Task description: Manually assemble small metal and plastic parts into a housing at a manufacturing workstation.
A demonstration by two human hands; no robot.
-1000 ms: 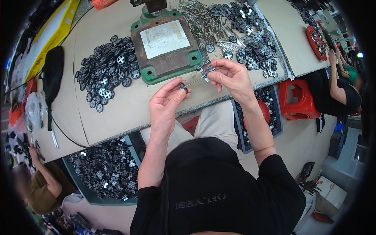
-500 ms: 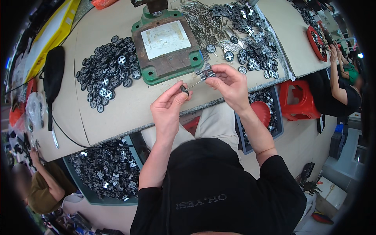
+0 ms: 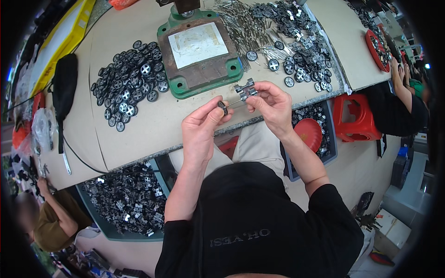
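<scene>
Between the thumb and fingers of my left hand (image 3: 202,124) is a small black wheel (image 3: 223,108), seen nearly edge-on. A thin metal axle (image 3: 234,103) runs from this wheel to a small grey-black toy chassis piece (image 3: 244,91). My right hand (image 3: 273,105) pinches that piece, fingers closed on it. Both hands are over the table's front edge, just in front of a green and brown press base (image 3: 200,88). To its left lies a heap of black wheels (image 3: 132,83) with some silver-spoked faces. More loose wheels (image 3: 296,69) lie right of the press.
Behind the right-hand wheels are a pile of metal rods (image 3: 238,28) and a heap of dark chassis parts (image 3: 282,21). Bins of dark parts stand below the table, a teal bin (image 3: 134,237) left and a grey-blue bin (image 3: 333,139) right. A red stool (image 3: 357,118) and other people are nearby.
The chassis piece has turned and come slightly closer to the wheel in my left hand, so less of the axle shows. My head view has shifted slightly.
</scene>
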